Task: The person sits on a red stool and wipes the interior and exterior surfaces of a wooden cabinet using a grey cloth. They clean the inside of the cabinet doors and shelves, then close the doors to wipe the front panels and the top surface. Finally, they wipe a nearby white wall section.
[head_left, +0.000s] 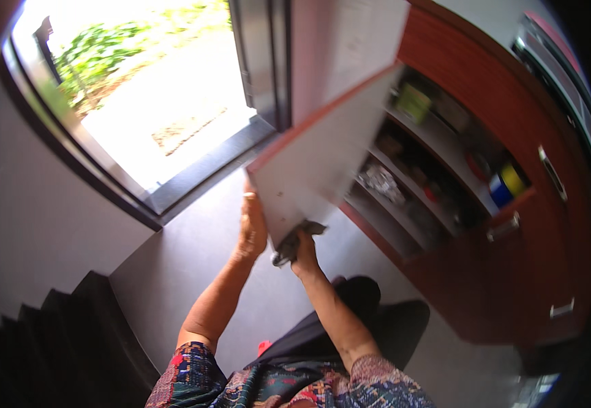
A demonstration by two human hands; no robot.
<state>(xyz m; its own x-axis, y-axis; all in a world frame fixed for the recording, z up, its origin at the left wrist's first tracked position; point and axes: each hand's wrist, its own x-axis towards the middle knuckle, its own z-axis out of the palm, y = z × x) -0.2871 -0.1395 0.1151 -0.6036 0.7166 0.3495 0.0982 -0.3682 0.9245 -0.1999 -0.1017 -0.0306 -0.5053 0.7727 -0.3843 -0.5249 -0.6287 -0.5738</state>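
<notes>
A cabinet door point(322, 153) stands swung out in front of me, its pale inner face toward me and a reddish edge along its top. My left hand point(252, 228) lies along the door's outer side, fingers stretched out toward its corner, partly hidden behind the panel. At the door's lower end, my right hand point(304, 253) is closed on a dark grey cloth point(287, 249), which is bunched against the panel's edge and inner face. Motion blurs the far part of the door.
To the right stands the red-brown cabinet point(499, 272), its shelves point(445, 146) holding a green package point(414, 103), a blue-and-yellow container point(506, 185) and other blurred items. An open doorway point(207, 187) at the far left leads outside. Dark stairs point(81, 326) descend at the lower left.
</notes>
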